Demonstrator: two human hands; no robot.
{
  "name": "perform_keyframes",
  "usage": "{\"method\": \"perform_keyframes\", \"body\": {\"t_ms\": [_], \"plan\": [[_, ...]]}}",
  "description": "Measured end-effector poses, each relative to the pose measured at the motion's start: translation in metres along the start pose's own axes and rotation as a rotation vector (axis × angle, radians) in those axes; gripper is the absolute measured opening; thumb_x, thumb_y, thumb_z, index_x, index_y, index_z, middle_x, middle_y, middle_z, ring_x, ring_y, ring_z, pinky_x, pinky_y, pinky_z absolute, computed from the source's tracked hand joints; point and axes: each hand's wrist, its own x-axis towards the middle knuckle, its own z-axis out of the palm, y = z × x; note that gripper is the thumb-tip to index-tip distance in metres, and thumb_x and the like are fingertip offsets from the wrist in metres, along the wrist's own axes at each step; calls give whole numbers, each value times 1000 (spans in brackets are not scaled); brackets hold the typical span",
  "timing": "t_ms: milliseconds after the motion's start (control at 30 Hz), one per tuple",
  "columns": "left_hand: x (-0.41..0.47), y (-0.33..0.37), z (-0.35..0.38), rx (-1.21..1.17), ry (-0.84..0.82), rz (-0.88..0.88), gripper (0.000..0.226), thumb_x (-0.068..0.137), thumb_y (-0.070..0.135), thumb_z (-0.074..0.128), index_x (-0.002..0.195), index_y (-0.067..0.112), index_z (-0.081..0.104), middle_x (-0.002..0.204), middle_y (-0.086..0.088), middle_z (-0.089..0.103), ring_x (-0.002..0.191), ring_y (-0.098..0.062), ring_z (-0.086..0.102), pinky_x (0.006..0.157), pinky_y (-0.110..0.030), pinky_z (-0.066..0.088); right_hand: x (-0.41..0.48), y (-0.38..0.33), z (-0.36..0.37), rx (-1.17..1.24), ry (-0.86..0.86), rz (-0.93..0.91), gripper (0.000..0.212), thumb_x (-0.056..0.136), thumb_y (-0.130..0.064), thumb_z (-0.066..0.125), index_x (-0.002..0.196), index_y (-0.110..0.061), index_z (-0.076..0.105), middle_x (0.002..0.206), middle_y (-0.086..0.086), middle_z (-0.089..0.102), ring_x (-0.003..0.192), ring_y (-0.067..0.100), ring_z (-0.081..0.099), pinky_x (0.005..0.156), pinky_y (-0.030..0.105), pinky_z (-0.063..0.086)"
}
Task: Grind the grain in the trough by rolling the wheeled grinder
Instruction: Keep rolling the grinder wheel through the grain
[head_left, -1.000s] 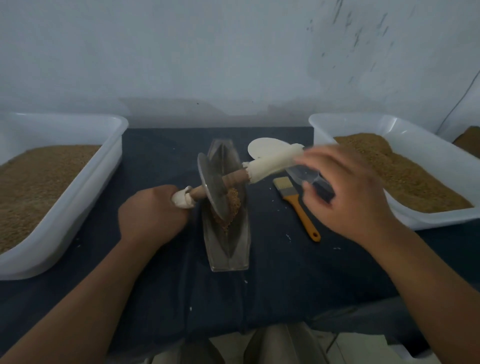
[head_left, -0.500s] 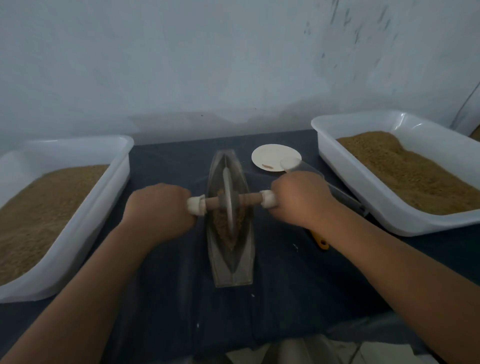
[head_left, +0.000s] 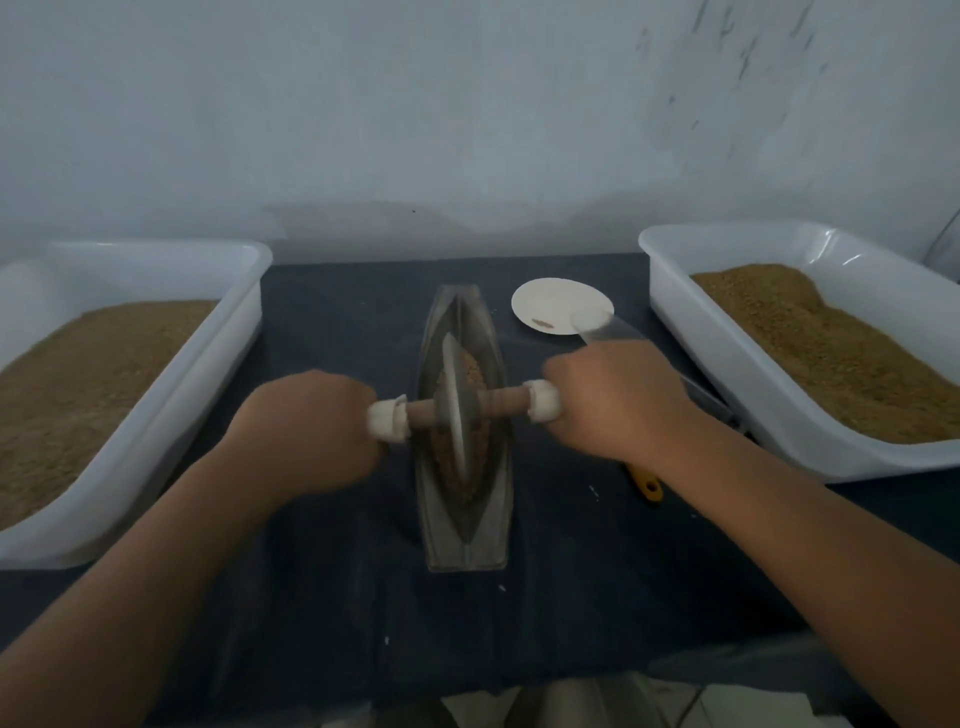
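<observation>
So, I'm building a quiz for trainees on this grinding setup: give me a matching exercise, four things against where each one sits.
Things
1. grinder
2. white dish
3. yellow handle
4. left tub

Places
A. on the cloth, on the near side of the right hand, partly hidden by the arm
B. left of the left hand
C. standing in the trough
D. beyond the right hand, right of the trough's far end

Pairs: 1-C, 2-D, 3-A, 4-B

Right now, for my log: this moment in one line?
left hand grips grinder | right hand grips grinder | wheel on grain in trough
</observation>
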Motion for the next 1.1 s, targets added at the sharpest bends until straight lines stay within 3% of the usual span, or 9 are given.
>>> {"method": "perform_keyframes", "body": {"t_ms": [167,267,333,467,600,667,800,933,1100], "plan": [[20,3,3,-31,20,-70,32,77,59,47,69,30,60,68,13,59,62,-11,57,55,-28,40,27,-5,6,-58,68,86,31,88,-47,66,71,-27,49,58,-7,42,53,17,41,47,26,18],[55,10,-4,20,137,-113,32,78,57,48,70,28,59,70,11,54,65,-21,55,62,-32,45,56,-2,8,-31,74,190,32,89,-44,67,70,-22,54,62,-5,48,58,19,48,51,26,30],[67,11,-9,20,120,-92,29,77,54,54,69,26,58,70,10,54,66,-22,54,63,-33,45,61,0,7,7,79,228,34,88,-45,67,67,-21,56,63,-4,53,60,23,55,56,29,43],[46,1,-5,-4,44,-25,29,77,55,50,68,29,59,67,13,54,64,-16,55,62,-33,47,32,-1,5,49,1,137,36,93,-50,58,68,-26,50,63,-7,51,60,17,54,50,28,30],[-1,-7,7,-5,46,40,34,69,65,45,67,33,57,60,14,55,56,-4,51,55,-30,45,-6,2,2,98,-45,26,33,86,-57,54,68,-30,49,61,-9,53,57,8,52,52,32,46],[0,-7,7,13,63,50,35,67,66,43,65,33,56,59,14,54,55,-5,52,54,-30,46,-9,1,6,78,-24,38,31,85,-55,59,70,-30,50,61,-10,51,57,9,53,52,32,48],[48,3,-3,69,113,-43,31,76,58,51,68,30,58,67,13,55,61,-17,54,59,-32,44,32,0,16,9,58,164,26,87,-47,61,74,-25,55,62,-7,47,62,21,55,49,28,28],[80,10,-15,30,107,-105,37,85,57,52,72,24,61,73,6,60,67,-22,57,63,-34,45,76,5,7,47,22,262,22,82,-36,59,73,-17,64,70,0,63,69,26,64,62,33,50],[32,6,-17,29,12,10,26,80,53,55,69,29,56,68,11,58,63,-14,56,60,-33,46,25,8,16,60,-50,128,31,86,-53,56,69,-28,52,64,-8,54,61,13,54,53,30,39]]}}
